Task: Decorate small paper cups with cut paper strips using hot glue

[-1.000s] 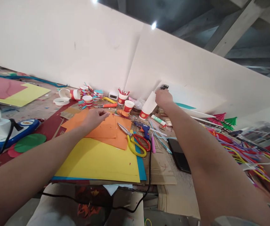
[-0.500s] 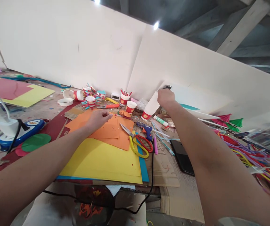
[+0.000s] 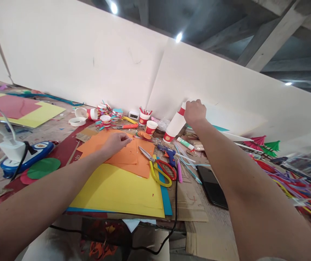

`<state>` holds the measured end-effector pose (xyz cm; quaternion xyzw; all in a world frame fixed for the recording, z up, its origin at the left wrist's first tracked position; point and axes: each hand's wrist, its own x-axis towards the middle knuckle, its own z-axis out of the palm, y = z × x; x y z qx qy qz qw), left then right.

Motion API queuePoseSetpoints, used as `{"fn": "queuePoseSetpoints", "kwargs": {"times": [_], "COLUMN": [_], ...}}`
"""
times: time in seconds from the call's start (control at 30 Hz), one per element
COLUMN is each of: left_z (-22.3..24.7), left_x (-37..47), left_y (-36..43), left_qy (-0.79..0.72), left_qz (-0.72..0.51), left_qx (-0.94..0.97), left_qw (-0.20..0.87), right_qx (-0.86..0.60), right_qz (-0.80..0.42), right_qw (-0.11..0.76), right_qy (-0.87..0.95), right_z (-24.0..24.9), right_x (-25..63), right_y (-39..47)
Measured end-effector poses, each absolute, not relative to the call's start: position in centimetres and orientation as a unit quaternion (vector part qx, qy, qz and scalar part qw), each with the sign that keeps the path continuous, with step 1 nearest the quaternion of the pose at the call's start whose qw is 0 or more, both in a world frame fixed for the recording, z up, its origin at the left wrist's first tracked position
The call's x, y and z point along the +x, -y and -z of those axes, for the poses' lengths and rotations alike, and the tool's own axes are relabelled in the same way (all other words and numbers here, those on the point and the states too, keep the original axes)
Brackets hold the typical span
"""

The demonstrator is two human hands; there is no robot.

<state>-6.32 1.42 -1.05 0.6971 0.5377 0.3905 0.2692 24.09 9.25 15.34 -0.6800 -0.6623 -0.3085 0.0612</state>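
Observation:
My right hand (image 3: 196, 111) is closed at the upper end of a leaning stack of red and white paper cups (image 3: 175, 125), near the white wall. Whether its fingers grip the top cup is partly hidden. My left hand (image 3: 118, 142) hovers over the orange paper (image 3: 125, 156) with its fingers bent together; anything between them is too small to make out. Yellow paper (image 3: 117, 192) lies nearer me. Scissors (image 3: 160, 174) with yellow handles rest at its right edge, beside a blue glue gun (image 3: 171, 156). A single cup (image 3: 151, 127) stands behind the orange sheets.
A black phone (image 3: 212, 186) lies right of the glue gun. Colourful pipe cleaners (image 3: 293, 181) spread at the far right. A blue power strip (image 3: 25, 159) sits at the left, and small cut cups (image 3: 105, 121) stand at the back. A black cable hangs over the front edge.
My right hand has shifted slightly right, and a red-banded cup end now shows at the top of the stack. The black object by that hand is out of sight. The view has tilted up a little.

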Motion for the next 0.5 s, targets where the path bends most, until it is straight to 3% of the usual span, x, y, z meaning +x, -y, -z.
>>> {"fn": "queuePoseSetpoints", "kwargs": {"times": [0.13,0.3,0.37,0.5], "left_z": [1.0,0.6,0.4,-0.1], "left_x": [-6.3,-6.0,-5.8,-5.1], "left_y": [-1.2,-0.6,-0.3,0.4], "left_qy": [-0.524,-0.523,-0.502,-0.335], "left_qz": [-0.394,-0.4,-0.424,-0.479], "left_qx": [0.705,0.701,0.674,0.555], "left_qw": [0.268,0.274,0.338,0.591], "right_qx": [-0.662,-0.617,-0.591,-0.545], "right_qz": [0.342,0.325,0.279,0.108], "right_qw": [0.109,0.271,0.329,0.404], "right_qy": [0.659,0.663,0.681,0.726], "right_z": [-17.1,-18.4,-17.5,-13.0], "right_x": [24.0,22.4,21.0,17.5], "right_y": [-8.2,-5.4,-3.6,0.3]}}
